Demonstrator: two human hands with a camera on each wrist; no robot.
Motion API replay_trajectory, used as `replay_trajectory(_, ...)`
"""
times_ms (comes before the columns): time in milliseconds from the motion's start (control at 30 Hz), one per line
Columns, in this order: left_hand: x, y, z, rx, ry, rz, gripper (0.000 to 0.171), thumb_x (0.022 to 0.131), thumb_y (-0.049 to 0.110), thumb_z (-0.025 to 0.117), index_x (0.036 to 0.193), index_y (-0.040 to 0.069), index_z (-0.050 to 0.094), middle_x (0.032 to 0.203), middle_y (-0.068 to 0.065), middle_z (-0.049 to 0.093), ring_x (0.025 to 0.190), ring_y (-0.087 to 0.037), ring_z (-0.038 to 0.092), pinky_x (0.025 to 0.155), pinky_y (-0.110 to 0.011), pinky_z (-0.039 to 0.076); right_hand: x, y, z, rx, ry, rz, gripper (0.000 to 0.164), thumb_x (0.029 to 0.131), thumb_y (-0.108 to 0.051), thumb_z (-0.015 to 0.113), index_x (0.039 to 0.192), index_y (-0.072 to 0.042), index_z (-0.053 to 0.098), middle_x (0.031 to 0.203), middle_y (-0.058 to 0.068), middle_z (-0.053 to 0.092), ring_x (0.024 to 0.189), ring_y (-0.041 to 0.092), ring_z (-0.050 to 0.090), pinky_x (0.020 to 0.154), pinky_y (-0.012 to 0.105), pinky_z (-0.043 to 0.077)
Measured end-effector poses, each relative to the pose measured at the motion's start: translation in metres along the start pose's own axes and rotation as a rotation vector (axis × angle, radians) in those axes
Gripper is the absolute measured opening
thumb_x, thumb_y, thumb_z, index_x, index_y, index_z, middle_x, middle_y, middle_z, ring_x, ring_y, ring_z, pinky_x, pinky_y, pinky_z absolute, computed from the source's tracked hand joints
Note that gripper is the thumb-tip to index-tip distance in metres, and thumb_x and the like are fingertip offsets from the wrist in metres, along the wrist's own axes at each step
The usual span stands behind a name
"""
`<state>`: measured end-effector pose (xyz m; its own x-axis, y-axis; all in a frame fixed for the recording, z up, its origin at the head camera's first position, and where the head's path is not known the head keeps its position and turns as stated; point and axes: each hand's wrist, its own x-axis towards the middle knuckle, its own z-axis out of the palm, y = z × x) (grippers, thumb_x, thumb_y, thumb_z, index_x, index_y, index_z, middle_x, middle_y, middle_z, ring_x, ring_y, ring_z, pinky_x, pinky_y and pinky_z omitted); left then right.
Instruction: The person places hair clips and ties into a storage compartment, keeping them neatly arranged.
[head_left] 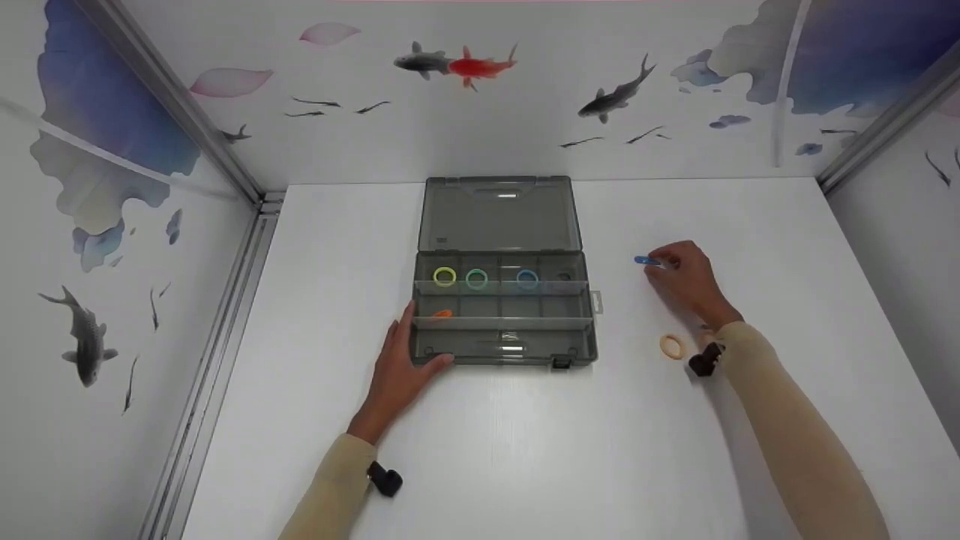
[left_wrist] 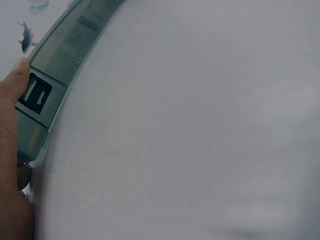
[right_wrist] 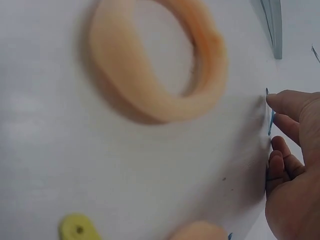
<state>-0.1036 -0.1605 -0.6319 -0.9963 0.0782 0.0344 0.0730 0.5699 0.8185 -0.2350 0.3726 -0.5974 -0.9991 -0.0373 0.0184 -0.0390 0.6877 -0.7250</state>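
A grey translucent storage box (head_left: 465,361) stands with its lid (head_left: 499,217) raised. My left hand (head_left: 396,373) rests at its front left corner, fingers along the side and thumb at the front edge. The thumb shows against the front wall in the left wrist view. Off to the right of the box, my right hand (head_left: 686,281) pinches a small blue hair clip (head_left: 643,259) between thumb and fingertips, close to the table. Nearer the right wrist lies a peach hair tie (head_left: 662,346), large in the right wrist view.
The back row holds a yellow hair tie (head_left: 435,277), a green one (head_left: 466,280), a blue one (head_left: 518,279) and something dark (head_left: 564,277). An orange clip (head_left: 443,313) lies in the middle row. A yellow-green piece with a hole (right_wrist: 77,229) is partly visible near the right wrist.
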Motion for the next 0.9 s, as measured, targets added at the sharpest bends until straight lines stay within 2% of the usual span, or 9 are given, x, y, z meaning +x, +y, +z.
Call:
replay_trajectory(333, 0.001, 0.003, 0.001, 0.03, 0.003, -0.01, 0.116, 0.091, 0.059, 0.087, 0.178, 0.021, 0.02, 0.176, -0.022, 0.033, 0.165, -0.05, 0.023, 0.124, -0.072, 0.032, 0.003, -0.001, 0.002, 0.013, 0.038, -0.023, 0.023, 0.104, -0.005, 0.07, 0.123, 0.008, 0.075, 0.124, 0.026, 0.059, 0.111, 0.037, 0.052, 0.096, 0.046, 0.04)
replay_trajectory(900, 0.0, 0.004, 0.0, 0.025, 0.001, -0.011, 0.116, 0.091, 0.063, 0.086, 0.178, 0.025, 0.019, 0.177, -0.021, 0.032, 0.165, -0.049, 0.023, 0.124, -0.073, 0.032, 0.006, 0.001, 0.014, -0.017, 0.12, -0.019, 0.018, 0.103, -0.007, 0.073, 0.114, 0.007, 0.074, 0.114, 0.022, 0.061, 0.107, 0.035, 0.055, 0.094, 0.045, 0.042)
